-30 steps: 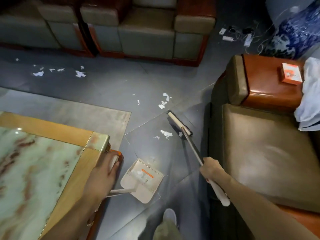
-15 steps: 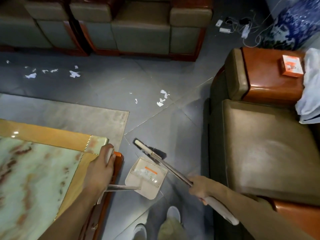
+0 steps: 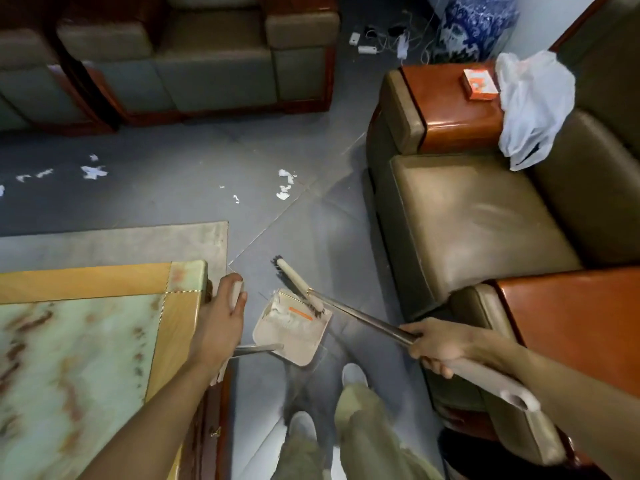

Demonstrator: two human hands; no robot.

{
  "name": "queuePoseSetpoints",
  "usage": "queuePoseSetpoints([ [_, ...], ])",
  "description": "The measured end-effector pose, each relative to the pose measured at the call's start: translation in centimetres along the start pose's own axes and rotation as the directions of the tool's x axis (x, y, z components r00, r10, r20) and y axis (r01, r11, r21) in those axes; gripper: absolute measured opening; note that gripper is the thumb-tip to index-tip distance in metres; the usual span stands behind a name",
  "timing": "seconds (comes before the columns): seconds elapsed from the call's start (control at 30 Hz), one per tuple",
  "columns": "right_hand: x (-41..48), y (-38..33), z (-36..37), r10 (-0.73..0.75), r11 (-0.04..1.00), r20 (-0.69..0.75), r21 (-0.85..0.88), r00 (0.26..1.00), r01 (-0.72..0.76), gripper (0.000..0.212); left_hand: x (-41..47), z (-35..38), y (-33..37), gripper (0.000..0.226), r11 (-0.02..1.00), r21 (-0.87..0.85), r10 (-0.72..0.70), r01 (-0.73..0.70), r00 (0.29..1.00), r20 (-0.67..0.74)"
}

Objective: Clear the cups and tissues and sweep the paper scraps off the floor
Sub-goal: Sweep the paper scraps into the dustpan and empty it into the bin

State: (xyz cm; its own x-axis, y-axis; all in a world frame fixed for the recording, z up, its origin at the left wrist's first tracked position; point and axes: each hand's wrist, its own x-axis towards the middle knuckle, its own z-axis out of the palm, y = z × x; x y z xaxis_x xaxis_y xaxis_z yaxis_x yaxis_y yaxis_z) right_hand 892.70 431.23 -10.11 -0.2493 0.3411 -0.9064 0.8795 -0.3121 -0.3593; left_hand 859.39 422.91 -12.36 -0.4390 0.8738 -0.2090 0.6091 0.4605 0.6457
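My right hand (image 3: 434, 344) grips the metal shaft of a broom (image 3: 360, 317), whose cream brush head (image 3: 298, 285) lies across the mouth of a beige dustpan (image 3: 289, 332) on the dark floor. White paper scraps sit inside the pan. My left hand (image 3: 221, 322) is closed around the top of the dustpan's upright handle (image 3: 258, 348), beside the table corner. More white paper scraps (image 3: 284, 185) lie on the floor further ahead, and another scatter of scraps (image 3: 92, 171) lies at the far left.
A marble-topped coffee table (image 3: 86, 341) with a rug (image 3: 138, 240) under it fills the left. A leather armchair (image 3: 485, 216) stands at the right, with a white plastic bag (image 3: 530, 105) and an orange box (image 3: 479, 84) on it. Sofas (image 3: 194, 64), cables (image 3: 381, 43) and a blue-white vase (image 3: 474, 26) line the back. My feet (image 3: 353, 375) are just behind the dustpan.
The broom swept from the floor ahead back toward me, carrying nearby scraps into the dustpan. Its head now rests at the pan's mouth. My left hand stayed on the handle.
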Motion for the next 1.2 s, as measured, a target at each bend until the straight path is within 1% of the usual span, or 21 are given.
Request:
queuePoseSetpoints([
  [0.07,-0.8,1.1,0.6,0.039,0.994,-0.013,0.103,0.999,-0.037,0.039,-0.9,-0.6,-0.6,0.014,1.000,-0.010,0.016,-0.015,0.999,0.028],
  [0.17,-1.6,2.7,1.6,0.086,0.967,-0.034,0.243,0.996,-0.075,0.036,-2.1,-1.1,-1.4,0.015,0.999,0.007,0.040,-0.040,0.999,0.034],
  [0.3,-1.1,3.8,3.2,0.147,0.935,-0.082,0.335,0.986,-0.112,0.032,-3.6,-1.6,-2.7,0.015,0.999,0.014,0.036,-0.037,0.999,0.034],
  [0.37,-0.2,3.6,4.2,0.165,0.946,-0.131,0.301,0.977,-0.120,0.024,-4.1,-1.9,-3.6,0.014,0.998,0.044,0.041,-0.042,0.999,0.021],
  [0.43,1.2,3.0,5.6,0.142,0.975,-0.200,0.195,0.970,-0.103,0.020,-4.7,-2.2,-4.5,0.016,0.996,0.077,0.034,-0.034,0.999,-0.005],
  [0.47,1.8,2.5,6.4,0.122,0.986,-0.218,0.140,0.968,-0.093,0.020,-5.1,-2.2,-5.0,0.017,0.996,0.092,0.024,-0.021,0.999,-0.030],
  [0.53,3.1,1.2,8.4,0.090,0.993,-0.218,0.088,0.972,-0.072,0.017,-5.4,-2.4,-5.7,0.018,0.995,0.101,0.002,0.005,0.997,-0.073],
  [0.63,4.4,-1.1,11.3,0.055,0.994,-0.162,0.105,0.985,-0.038,0.018,-4.9,-2.3,-5.9,0.020,0.995,0.096,-0.011,0.017,0.998,-0.068],
  [0.7,4.6,-2.8,12.7,0.042,0.992,-0.098,0.123,0.994,-0.030,0.013,-4.4,-2.3,-5.6,0.021,0.995,0.091,-0.022,0.028,0.998,-0.062],
  [0.73,4.5,-3.6,13.3,0.050,0.988,-0.061,0.149,0.997,-0.040,0.011,-4.3,-2.4,-5.4,0.021,0.996,0.077,-0.034,0.039,0.997,-0.067],
  [0.8,3.9,-5.0,13.9,0.075,0.980,-0.005,0.186,0.997,-0.072,0.014,-4.4,-2.5,-5.3,0.019,0.997,0.052,-0.049,0.053,0.996,-0.070],
  [0.83,3.5,-5.5,13.9,0.077,0.982,0.010,0.172,0.997,-0.077,0.016,-4.6,-2.6,-5.3,0.018,0.997,0.047,-0.051,0.054,0.997,-0.066],
  [0.9,2.4,-6.5,13.4,0.047,0.998,-0.006,0.033,0.999,-0.047,0.014,-4.9,-2.9,-5.5,0.018,0.997,0.045,-0.055,0.057,0.997,-0.051],
  [0.93,1.7,-7.1,12.9,0.040,0.999,-0.016,-0.001,0.999,-0.040,0.012,-5.1,-3.0,-5.6,0.019,0.997,0.044,-0.062,0.064,0.997,-0.043],
  [1.03,0.2,-8.6,11.1,0.025,1.000,-0.005,-0.007,1.000,-0.025,0.015,-6.2,-3.6,-6.2,0.019,0.996,0.007,-0.084,0.084,0.996,-0.037],
  [1.1,0.1,-9.8,9.9,0.001,1.000,-0.058,-0.008,0.998,-0.002,0.018,-7.1,-4.0,-6.7,0.018,0.995,-0.018,-0.097,0.096,0.994,-0.050],
  [1.13,0.5,-10.4,9.3,-0.021,0.999,-0.088,-0.033,0.996,0.018,0.018,-7.3,-4.1,-6.9,0.018,0.994,-0.028,-0.107,0.105,0.992,-0.061],
  [1.2,2.0,-11.8,8.6,-0.040,0.993,-0.101,-0.118,0.994,0.028,0.013,-7.5,-4.4,-7.2,0.019,0.992,-0.038,-0.127,0.124,0.988,-0.085],
])
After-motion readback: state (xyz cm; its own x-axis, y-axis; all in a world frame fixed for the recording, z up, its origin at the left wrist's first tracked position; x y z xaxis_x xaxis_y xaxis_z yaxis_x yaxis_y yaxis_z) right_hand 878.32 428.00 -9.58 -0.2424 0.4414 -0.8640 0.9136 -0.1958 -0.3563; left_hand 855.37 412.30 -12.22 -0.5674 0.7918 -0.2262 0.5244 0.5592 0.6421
